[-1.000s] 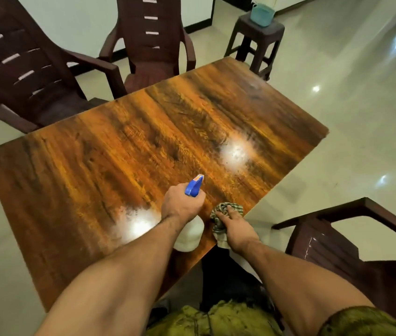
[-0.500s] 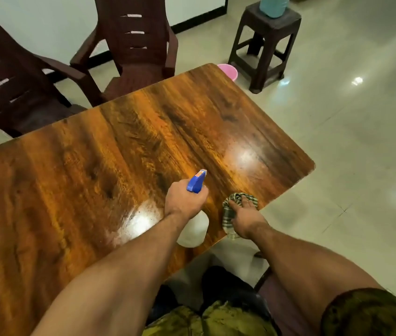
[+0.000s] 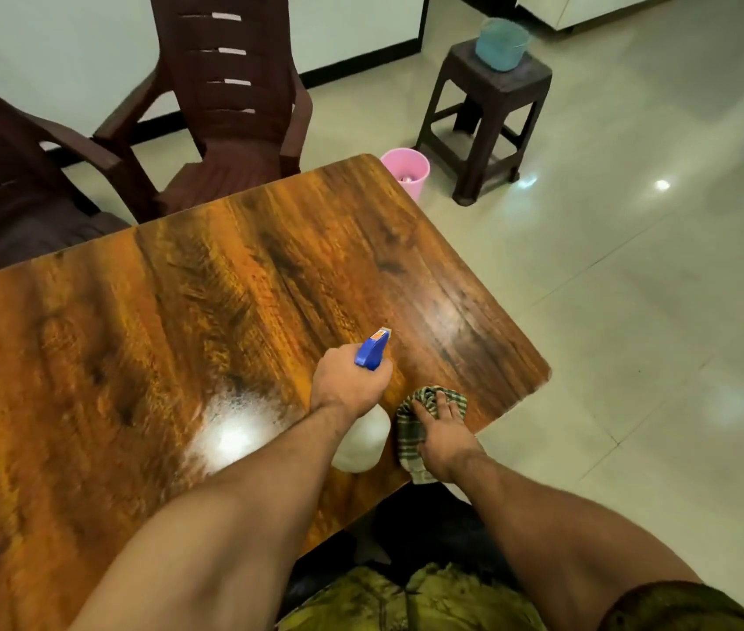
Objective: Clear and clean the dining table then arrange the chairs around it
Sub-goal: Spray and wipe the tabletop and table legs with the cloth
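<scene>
head view | left hand clamped round white plastic spray bottle with blue trigger, nozzle over glossy brown wooden bench | right hand flat, fingers spread, pressing green-checked cloth at near edge | change: hands now nearer right corner, misted patch left behind | judgement: bench cleared, wiping unfinished, dark brown plastic chairs unarranged

table orange-brown woodgrain | cloth green checked | sprayer head blue
</scene>
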